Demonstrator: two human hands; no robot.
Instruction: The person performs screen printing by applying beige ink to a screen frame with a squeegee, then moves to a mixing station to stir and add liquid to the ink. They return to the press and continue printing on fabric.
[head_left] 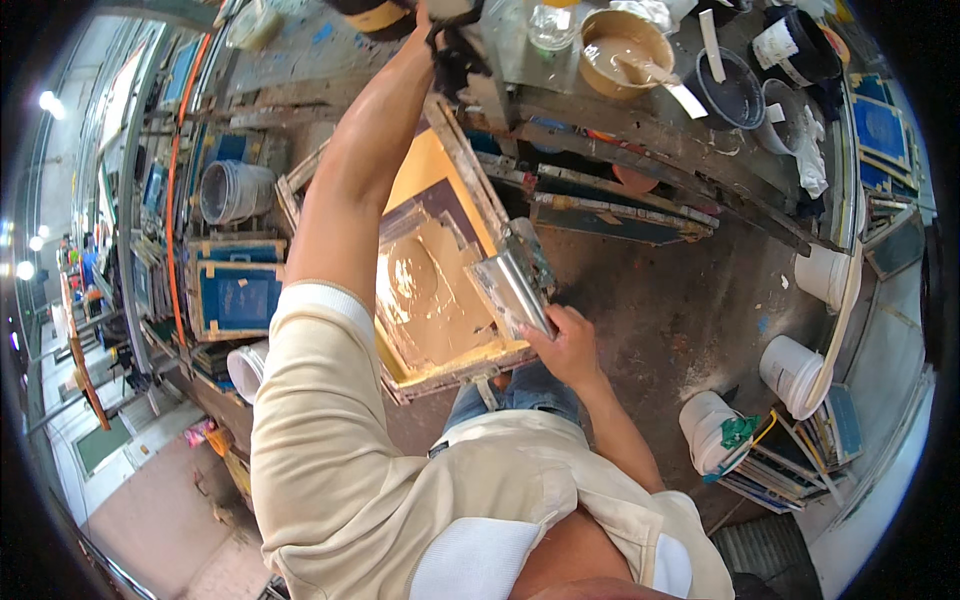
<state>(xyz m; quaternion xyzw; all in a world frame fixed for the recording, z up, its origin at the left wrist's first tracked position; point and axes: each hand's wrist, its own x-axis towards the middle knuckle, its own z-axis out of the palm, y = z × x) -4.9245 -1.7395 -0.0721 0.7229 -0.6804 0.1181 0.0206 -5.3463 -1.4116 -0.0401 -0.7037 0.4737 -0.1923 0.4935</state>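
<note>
A wooden-framed printing screen [470, 165] sits tilted in front of me, with wet, shiny tan ink [425, 285] pooled on its mesh. Across its right side lies a squeegee with a smooth metal face [512, 290], smeared with ink. My right hand [568, 345] is closed around the squeegee's near end, by the frame's right corner. My left arm stretches over the screen to the far bench, where my left hand [426, 22] is at the picture's top edge. It is beside a black clamp-like part [460, 48] and a dark can with a yellow band [384, 18]; its fingers are hidden.
On the far bench [545, 75] stand a tan ink tub [605, 80], a dark bucket with a stick [733, 90] and a clear jar [552, 25]. White buckets [712, 432] line the right. Blue screens [238, 295] and a bucket [236, 190] are stacked left.
</note>
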